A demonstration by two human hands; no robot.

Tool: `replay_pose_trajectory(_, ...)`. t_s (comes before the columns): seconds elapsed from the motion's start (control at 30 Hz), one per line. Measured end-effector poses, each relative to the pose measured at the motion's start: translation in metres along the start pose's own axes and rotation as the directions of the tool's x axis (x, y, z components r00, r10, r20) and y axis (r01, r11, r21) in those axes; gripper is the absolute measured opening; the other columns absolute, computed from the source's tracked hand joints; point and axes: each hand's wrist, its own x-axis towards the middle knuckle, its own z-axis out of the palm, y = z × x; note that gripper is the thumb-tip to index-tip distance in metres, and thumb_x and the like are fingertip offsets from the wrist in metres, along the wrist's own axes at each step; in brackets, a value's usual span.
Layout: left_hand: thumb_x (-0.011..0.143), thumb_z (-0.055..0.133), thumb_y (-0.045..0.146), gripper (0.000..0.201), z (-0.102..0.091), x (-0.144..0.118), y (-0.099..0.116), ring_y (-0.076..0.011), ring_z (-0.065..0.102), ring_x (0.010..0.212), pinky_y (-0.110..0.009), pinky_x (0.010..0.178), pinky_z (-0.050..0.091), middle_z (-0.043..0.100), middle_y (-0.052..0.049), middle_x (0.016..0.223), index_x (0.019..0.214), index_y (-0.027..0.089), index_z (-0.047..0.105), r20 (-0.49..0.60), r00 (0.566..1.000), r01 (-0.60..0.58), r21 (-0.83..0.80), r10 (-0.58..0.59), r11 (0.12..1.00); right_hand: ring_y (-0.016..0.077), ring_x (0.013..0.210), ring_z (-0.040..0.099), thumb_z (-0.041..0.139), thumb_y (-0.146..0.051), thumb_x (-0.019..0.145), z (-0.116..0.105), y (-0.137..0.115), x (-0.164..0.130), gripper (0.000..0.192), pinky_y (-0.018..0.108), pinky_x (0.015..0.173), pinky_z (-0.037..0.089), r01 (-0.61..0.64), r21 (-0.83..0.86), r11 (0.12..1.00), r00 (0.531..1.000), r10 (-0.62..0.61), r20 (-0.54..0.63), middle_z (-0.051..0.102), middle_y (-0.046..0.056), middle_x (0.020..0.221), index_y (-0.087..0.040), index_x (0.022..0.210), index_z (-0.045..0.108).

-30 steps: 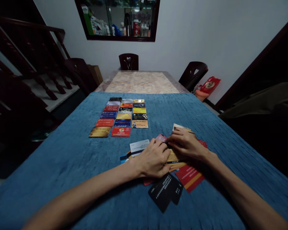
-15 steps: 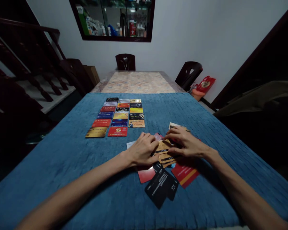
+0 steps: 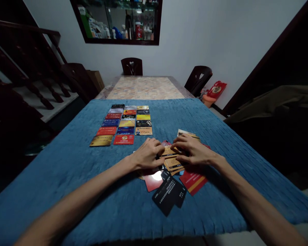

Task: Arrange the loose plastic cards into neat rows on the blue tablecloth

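Over a loose pile of cards, my left hand (image 3: 147, 154) has its fingers and thumb closed at the left edge of an orange card (image 3: 169, 152). From the other side, my right hand (image 3: 193, 150) grips the right edge of the same card, its fingers bent. Just below it, several more orange cards (image 3: 175, 165) lie fanned out under my right thumb. Black cards (image 3: 168, 194), a shiny pale red card (image 3: 152, 181) and a red card with an orange stripe (image 3: 194, 181) spread toward me. Under both hands, parts of the pile are hidden.
Three columns of cards (image 3: 125, 130) lie face up on the blue cloth (image 3: 74, 164), left of the pile. A whitish card (image 3: 186, 132) sits beyond my right hand. Chairs (image 3: 131, 66) stand around the table's far part (image 3: 143, 87).
The view has shifted slightly, so the scene sits a little further left and higher. Both hands stay at the orange cards, with only small finger movements.
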Motion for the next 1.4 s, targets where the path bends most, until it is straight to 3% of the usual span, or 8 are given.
replay_pose_trajectory(0.33, 0.095, 0.046, 0.024, 0.026, -0.007, 0.004, -0.005, -0.0175, 0.063, 0.082, -0.031, 0.079, 0.048, 0.07, -0.008, 0.086, 0.09, 0.014, 0.07, -0.033, 0.999, -0.033, -0.129, 0.029, 0.991, 0.022, 0.088, 0.057, 0.055, -0.022, 0.091, 0.009, 0.015, 0.0, 0.018, 0.04, 0.082, 0.046, 0.036, 0.011, 0.999, 0.992, -0.034, -0.125, 0.07, 0.009, 0.095, -0.019, 0.101, 0.07)
replay_pose_trajectory(0.6, 0.1, 0.041, 0.025, 0.03, -0.01, 0.005, -0.014, -0.015, 0.066, 0.079, -0.026, 0.073, 0.049, 0.073, -0.005, 0.088, 0.096, 0.016, 0.069, -0.122, 0.985, 0.088, -0.269, -0.124, 0.959, 0.0207, 0.084, 0.058, 0.052, -0.016, 0.091, 0.017, 0.021, 0.0, 0.023, 0.033, 0.073, 0.045, -0.049, 0.023, 0.999, 0.966, 0.053, -0.252, 0.068, 0.008, 0.089, -0.02, 0.106, 0.069)
replay_pose_trajectory(0.77, 0.098, 0.044, 0.019, 0.025, -0.005, 0.004, -0.021, -0.0173, 0.069, 0.086, -0.027, 0.076, 0.051, 0.075, -0.006, 0.096, 0.104, 0.016, 0.068, -0.187, 0.973, 0.082, -0.254, -0.132, 0.964, 0.0209, 0.081, 0.059, 0.051, -0.019, 0.093, 0.026, 0.024, 0.001, 0.024, 0.033, 0.073, 0.045, -0.091, -0.013, 0.996, 0.939, 0.082, -0.333, 0.067, 0.008, 0.089, -0.019, 0.109, 0.068)
replay_pose_trajectory(1.0, 0.092, 0.045, 0.009, 0.026, 0.002, 0.004, -0.021, -0.0171, 0.068, 0.085, -0.028, 0.077, 0.052, 0.074, -0.006, 0.095, 0.102, 0.015, 0.068, -0.205, 0.969, 0.091, -0.238, -0.142, 0.967, 0.0225, 0.084, 0.059, 0.051, -0.022, 0.095, 0.03, 0.022, 0.001, 0.027, 0.034, 0.076, 0.044, -0.175, -0.096, 0.98, 0.923, 0.13, -0.362, 0.065, 0.008, 0.093, -0.022, 0.118, 0.065)
replay_pose_trajectory(1.4, 0.092, 0.047, 0.009, 0.028, 0.014, 0.0, -0.019, -0.0202, 0.069, 0.099, -0.032, 0.088, 0.054, 0.073, -0.01, 0.109, 0.114, 0.013, 0.063, -0.292, 0.95, 0.045, -0.208, -0.106, 0.977, 0.0227, 0.078, 0.059, 0.051, -0.026, 0.094, 0.037, 0.023, 0.005, 0.027, 0.035, 0.074, 0.044, -0.188, -0.078, 0.979, 0.894, 0.138, -0.426, 0.065, 0.007, 0.088, -0.023, 0.118, 0.063)
